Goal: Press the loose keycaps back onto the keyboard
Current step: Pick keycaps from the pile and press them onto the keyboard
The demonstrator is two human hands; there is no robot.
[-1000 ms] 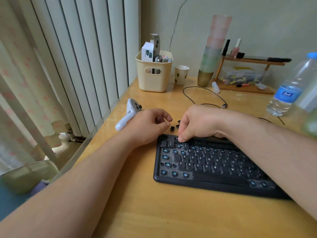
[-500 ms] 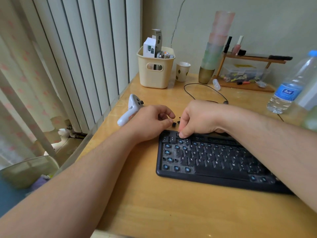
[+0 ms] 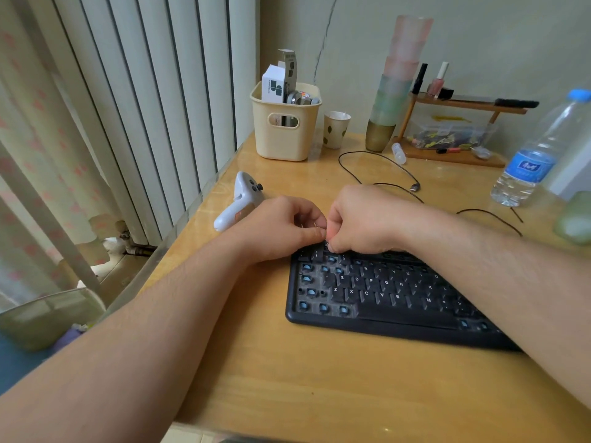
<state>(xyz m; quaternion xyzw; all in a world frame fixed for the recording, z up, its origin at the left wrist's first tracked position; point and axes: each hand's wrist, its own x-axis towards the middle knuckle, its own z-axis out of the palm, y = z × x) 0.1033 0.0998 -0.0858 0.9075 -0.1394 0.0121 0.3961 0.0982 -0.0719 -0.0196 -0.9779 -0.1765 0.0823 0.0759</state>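
Since half a second ago the left hand [image 3: 281,230] has closed in until its curled fingers meet the right hand [image 3: 361,223] over the far left corner of the keyboard [image 3: 383,295]. Left of them lies a white controller [image 3: 238,201]. Both hands seem to pinch a small keycap [image 3: 327,245], though it is barely visible. Blue switches show bare along the keyboard's left side.
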